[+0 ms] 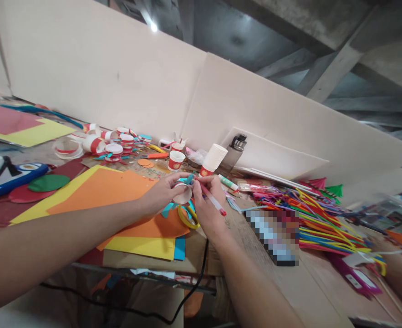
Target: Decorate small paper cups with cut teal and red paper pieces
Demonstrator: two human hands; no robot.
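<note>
My left hand is closed on a small white-ended paper cup piece, holding it above the coloured sheets. A small blue paper strip sticks up at its top, by the fingertips. In my right hand is a pen with a clear barrel and a red end, its other end close to the cup piece. The fingers hide where pen and cup meet. Just below lie blue paper cut-outs and a yellow loop, whose kind I cannot tell. Orange paper and yellow paper lie underneath.
Several cut red-and-white cups stand at the back left. Behind my hands are a paper cup, a cup stack, a glue stick and a dark bottle. Colourful pipe cleaners and another person's hand are right. A black cable hangs in front.
</note>
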